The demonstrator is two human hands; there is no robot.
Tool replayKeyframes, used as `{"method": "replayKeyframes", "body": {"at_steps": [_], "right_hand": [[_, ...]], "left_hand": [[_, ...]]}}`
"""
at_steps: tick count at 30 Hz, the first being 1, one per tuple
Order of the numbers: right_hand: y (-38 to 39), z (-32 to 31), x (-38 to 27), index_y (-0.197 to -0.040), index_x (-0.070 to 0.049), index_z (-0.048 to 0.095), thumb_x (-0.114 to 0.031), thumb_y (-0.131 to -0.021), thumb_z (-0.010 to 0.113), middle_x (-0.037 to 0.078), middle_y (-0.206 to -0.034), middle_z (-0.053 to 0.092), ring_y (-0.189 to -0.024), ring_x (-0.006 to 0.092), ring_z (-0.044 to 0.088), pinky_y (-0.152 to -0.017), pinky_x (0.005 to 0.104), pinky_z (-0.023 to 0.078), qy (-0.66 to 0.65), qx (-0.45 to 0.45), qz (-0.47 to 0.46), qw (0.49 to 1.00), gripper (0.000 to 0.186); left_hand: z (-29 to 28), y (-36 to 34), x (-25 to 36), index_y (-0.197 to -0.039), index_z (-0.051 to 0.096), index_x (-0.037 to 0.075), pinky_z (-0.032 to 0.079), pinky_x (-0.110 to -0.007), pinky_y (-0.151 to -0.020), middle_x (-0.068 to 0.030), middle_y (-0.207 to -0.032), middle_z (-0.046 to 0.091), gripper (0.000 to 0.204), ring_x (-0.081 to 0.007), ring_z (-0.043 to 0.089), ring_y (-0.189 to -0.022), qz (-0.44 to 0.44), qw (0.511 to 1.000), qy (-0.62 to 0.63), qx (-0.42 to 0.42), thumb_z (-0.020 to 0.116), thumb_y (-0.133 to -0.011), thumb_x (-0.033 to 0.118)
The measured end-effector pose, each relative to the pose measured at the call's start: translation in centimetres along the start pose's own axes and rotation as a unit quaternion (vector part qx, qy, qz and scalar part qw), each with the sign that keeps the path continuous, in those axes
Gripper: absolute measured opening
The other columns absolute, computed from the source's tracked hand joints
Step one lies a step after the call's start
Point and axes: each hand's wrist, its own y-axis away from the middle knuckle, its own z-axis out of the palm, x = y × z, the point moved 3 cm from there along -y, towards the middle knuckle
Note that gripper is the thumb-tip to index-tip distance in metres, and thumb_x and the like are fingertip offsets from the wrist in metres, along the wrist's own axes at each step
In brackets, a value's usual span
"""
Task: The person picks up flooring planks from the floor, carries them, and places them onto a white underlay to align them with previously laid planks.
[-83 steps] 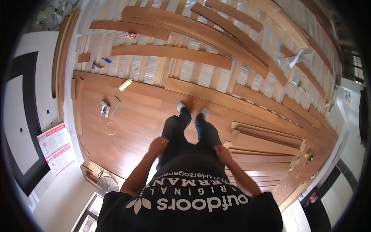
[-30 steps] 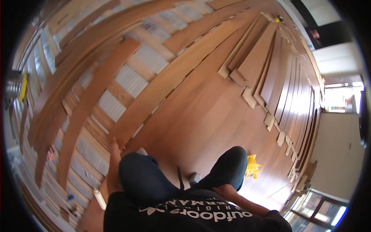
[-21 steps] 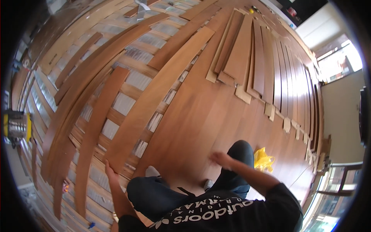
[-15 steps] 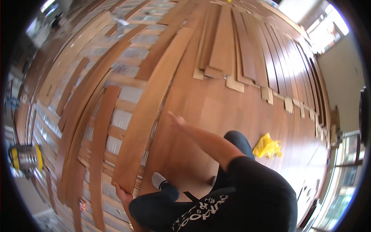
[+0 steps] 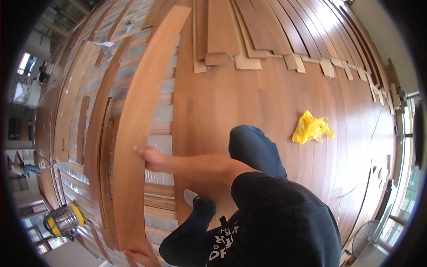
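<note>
A long brown wooden floorboard [image 5: 135, 120] slants across the bare joists on my left. My right hand [image 5: 153, 159] is closed on its right edge near the middle, a finger lying over the top face. Around the near end my left hand [image 5: 141, 258] is closed, partly cut off by the lower rim. The board's right edge stands apart from the edge of the laid wooden floor [image 5: 209, 129], with joists and silvery sheeting [image 5: 160, 139] showing in the gap.
Loose boards [image 5: 95, 147] lie over the joists further left, near a yellow-and-black canister machine [image 5: 66, 220]. Rows of planks [image 5: 222, 31] with cardboard pieces [image 5: 247, 62] under their ends lie ahead. A yellow plastic bag [image 5: 311, 128] sits on the floor to my right.
The floorboard has shifted left, away from the laid floor's edge, opening a wider gap. My right hand has come from above the floor onto the board's edge; my left still holds its near end.
</note>
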Motion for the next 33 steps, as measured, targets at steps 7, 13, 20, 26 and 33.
{"method": "replayKeyframes", "body": {"at_steps": [7, 13, 20, 26, 33], "right_hand": [[14.5, 4.6, -4.8, -0.137, -0.008, 0.045, -0.021, -0.092, 0.064, 0.006, -0.136, 0.051, -0.125, 0.0245, 0.049, -0.105, 0.0426, 0.040, 0.028, -0.079, 0.016, 0.996, 0.050], [25.9, 3.6, -18.7, -0.132, -0.003, 0.049, -0.018, -0.092, 0.063, 0.011, -0.133, 0.054, -0.123, 0.0270, 0.051, -0.104, 0.0439, 0.041, 0.025, -0.020, -0.141, 0.990, 0.046], [35.6, -6.4, -33.6, -0.132, 0.003, 0.046, -0.023, -0.092, 0.061, 0.016, -0.134, 0.052, -0.123, 0.0309, 0.050, -0.107, 0.0465, 0.039, 0.033, 0.138, -0.325, 0.935, 0.050], [42.5, -16.4, -46.2, -0.124, 0.001, 0.052, -0.023, -0.090, 0.063, 0.015, -0.124, 0.059, -0.116, 0.0304, 0.055, -0.103, 0.0446, 0.041, -0.032, 0.263, -0.430, 0.863, 0.043], [47.9, -27.6, -63.9, -0.113, -0.001, 0.058, -0.021, -0.088, 0.064, 0.012, -0.113, 0.065, -0.105, 0.0281, 0.060, -0.099, 0.0410, 0.045, -0.085, 0.355, -0.479, 0.798, 0.033]], "left_hand": [[1.5, 3.9, 6.6, -0.135, 0.043, -0.003, 0.042, -0.038, -0.100, -0.0182, -0.135, 0.049, 0.059, -0.0297, 0.051, -0.118, 0.066, 0.996, -0.045, -0.041, 0.036, -0.101, 0.044], [14.9, 3.2, 8.0, -0.133, 0.046, -0.004, 0.043, -0.037, -0.098, -0.0196, -0.132, 0.051, 0.059, -0.0303, 0.054, -0.115, 0.077, 0.963, -0.047, -0.255, 0.035, -0.102, 0.045], [36.2, 7.3, 3.5, -0.128, 0.051, -0.004, 0.043, -0.037, -0.096, -0.0169, -0.125, 0.057, 0.061, -0.0301, 0.056, -0.111, 0.211, 0.865, -0.170, -0.422, 0.035, -0.101, 0.048], [53.0, 22.5, 0.2, -0.114, 0.057, -0.008, 0.047, -0.035, -0.087, -0.0164, -0.109, 0.063, 0.056, -0.0242, 0.059, -0.097, 0.203, 0.826, -0.127, -0.510, 0.038, -0.102, 0.043], [69.1, 40.0, -4.4, -0.108, 0.057, -0.006, 0.048, -0.036, -0.080, -0.0146, -0.103, 0.063, 0.049, -0.0226, 0.058, -0.091, 0.121, 0.829, -0.056, -0.543, 0.042, -0.101, 0.040]]}}
